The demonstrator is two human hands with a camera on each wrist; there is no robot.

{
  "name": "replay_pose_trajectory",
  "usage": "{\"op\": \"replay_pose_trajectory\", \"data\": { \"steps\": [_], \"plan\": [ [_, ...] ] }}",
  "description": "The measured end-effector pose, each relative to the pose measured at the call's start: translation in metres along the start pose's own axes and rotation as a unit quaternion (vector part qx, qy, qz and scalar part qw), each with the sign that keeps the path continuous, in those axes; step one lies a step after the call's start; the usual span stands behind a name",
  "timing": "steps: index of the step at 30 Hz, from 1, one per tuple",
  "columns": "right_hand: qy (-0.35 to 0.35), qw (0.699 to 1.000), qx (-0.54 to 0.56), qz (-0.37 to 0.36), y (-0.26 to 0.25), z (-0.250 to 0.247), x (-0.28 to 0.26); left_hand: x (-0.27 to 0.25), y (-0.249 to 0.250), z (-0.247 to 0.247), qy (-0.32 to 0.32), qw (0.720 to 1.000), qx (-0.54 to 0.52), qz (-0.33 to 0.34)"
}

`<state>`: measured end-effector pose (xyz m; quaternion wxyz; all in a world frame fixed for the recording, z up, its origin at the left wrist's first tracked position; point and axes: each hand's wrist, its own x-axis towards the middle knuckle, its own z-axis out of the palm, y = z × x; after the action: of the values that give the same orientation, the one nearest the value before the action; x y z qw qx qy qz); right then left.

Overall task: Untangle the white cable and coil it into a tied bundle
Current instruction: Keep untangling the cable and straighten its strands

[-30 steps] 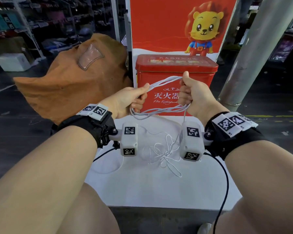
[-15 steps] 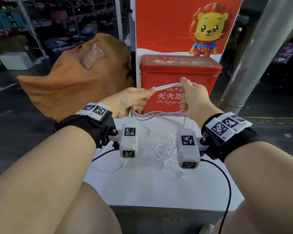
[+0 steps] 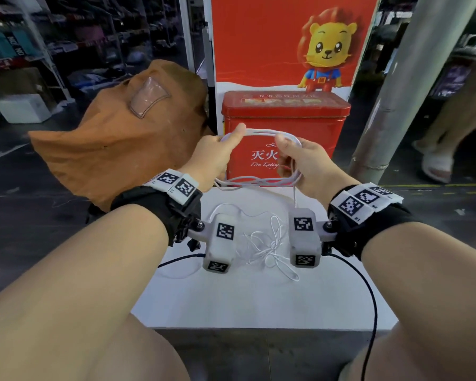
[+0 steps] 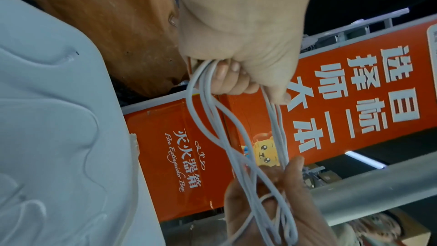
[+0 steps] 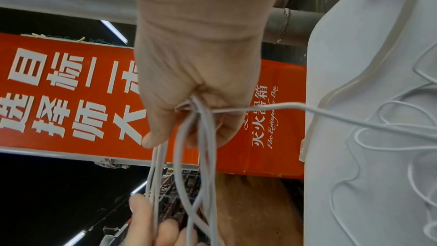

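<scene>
The white cable (image 3: 259, 131) hangs as a coil of several loops stretched between my two hands, above the far end of the white table (image 3: 259, 298). My left hand (image 3: 226, 149) grips the coil's left end, thumb on top. My right hand (image 3: 289, 152) grips the right end with curled fingers. In the left wrist view the left hand (image 4: 236, 70) clamps the strands (image 4: 208, 115). In the right wrist view the right hand (image 5: 196, 111) holds the loops (image 5: 201, 156), and one strand (image 5: 331, 113) runs off to the table. A loose tangle of thin white cord (image 3: 270, 243) lies on the table beneath my wrists.
A red fire extinguisher box (image 3: 286, 119) stands just behind the hands, against a red poster. A brown cloth bag (image 3: 121, 127) bulges at the left. A grey pole (image 3: 396, 92) rises at the right, with another person's foot (image 3: 434, 160) beyond it.
My hands have drawn closer together. The right hand has turned so its fingers face me, and the coil's upper strands now arch between both thumbs.
</scene>
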<state>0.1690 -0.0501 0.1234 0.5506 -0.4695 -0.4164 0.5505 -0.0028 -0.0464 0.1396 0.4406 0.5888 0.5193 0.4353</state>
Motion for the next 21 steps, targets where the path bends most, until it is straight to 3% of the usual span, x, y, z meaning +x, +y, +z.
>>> {"op": "replay_pose_trajectory", "data": {
  "steps": [4,10,14,18,21],
  "plan": [
    [-0.046,0.992,0.111,-0.035,-0.009,-0.001,-0.008,-0.001,-0.002,-0.007,0.060,0.997,-0.052,-0.014],
    [-0.042,0.998,0.028,-0.022,-0.018,0.008,-0.013,-0.002,-0.003,-0.019,0.097,0.991,-0.080,-0.050],
    [0.018,0.999,-0.040,0.030,-0.021,0.019,-0.015,-0.004,0.005,-0.016,0.057,0.994,-0.077,-0.047],
    [0.080,0.991,-0.104,0.006,-0.020,0.018,-0.016,-0.003,0.001,-0.015,-0.011,0.996,-0.068,-0.059],
    [0.082,0.989,-0.121,-0.014,-0.022,0.014,-0.012,0.005,-0.011,-0.020,-0.067,0.992,-0.063,-0.084]
  ]
}}
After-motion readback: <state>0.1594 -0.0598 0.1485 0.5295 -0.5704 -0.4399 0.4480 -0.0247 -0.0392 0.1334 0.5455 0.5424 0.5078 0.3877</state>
